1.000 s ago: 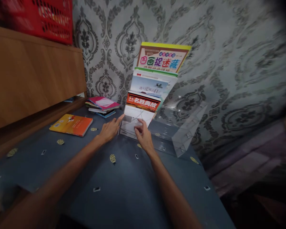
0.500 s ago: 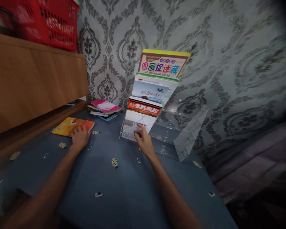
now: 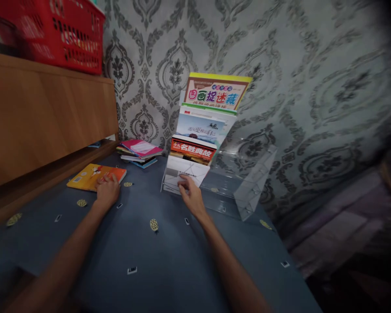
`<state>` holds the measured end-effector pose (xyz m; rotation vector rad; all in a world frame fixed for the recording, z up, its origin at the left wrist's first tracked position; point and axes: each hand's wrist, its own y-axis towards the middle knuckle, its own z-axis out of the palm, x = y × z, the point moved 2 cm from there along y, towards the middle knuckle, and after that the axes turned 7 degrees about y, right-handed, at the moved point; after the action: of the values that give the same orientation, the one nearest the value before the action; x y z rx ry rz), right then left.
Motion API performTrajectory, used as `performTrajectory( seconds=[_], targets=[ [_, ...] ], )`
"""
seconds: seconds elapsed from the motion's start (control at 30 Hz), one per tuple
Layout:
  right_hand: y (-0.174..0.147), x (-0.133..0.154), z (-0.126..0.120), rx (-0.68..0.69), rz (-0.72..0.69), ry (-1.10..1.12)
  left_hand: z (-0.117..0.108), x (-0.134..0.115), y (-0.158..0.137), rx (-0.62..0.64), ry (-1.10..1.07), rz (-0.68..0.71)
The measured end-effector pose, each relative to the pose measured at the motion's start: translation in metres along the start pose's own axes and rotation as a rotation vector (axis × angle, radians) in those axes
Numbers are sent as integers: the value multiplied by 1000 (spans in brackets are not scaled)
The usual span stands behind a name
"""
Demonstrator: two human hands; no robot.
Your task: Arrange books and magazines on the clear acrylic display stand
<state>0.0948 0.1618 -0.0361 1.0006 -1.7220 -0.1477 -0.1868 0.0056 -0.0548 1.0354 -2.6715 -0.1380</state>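
My left hand (image 3: 107, 190) lies on the near edge of an orange and yellow book (image 3: 90, 176), fingers spread over its cover rather than wrapped round it. The book is flat on the table. At the front of a clear acrylic book rack (image 3: 251, 187), my right hand (image 3: 191, 193) has its index finger against a white book (image 3: 198, 174) in the lowest tier, with thumb and finger apart. Behind that book rise a red-titled book (image 3: 191, 150), a pale blue book (image 3: 198, 128) and a yellow-edged picture book (image 3: 215, 92), stepped upward and leaning back.
A pile of thin books (image 3: 141, 148) with a pink one on top sits by the wall. To the left stands a wooden cabinet (image 3: 48, 117) carrying a red plastic basket (image 3: 74, 43). The rack's right half shows no books. A dark blue patterned cloth (image 3: 169, 269) covers the table.
The white book stands lower in the front tier, showing more of the red-titled cover behind it. My right hand stays at its front. The view has shifted slightly.
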Motion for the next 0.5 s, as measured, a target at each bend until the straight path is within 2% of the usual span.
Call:
performTrajectory(
  seconds=[0.17, 0.5],
  targets=[
    [-1, 1, 3, 5, -9, -2, -3, 0, -4, -64, 59, -19],
    [-7, 13, 14, 95, 24, -32, 10, 5, -8, -131, 103, 108]
  ],
)
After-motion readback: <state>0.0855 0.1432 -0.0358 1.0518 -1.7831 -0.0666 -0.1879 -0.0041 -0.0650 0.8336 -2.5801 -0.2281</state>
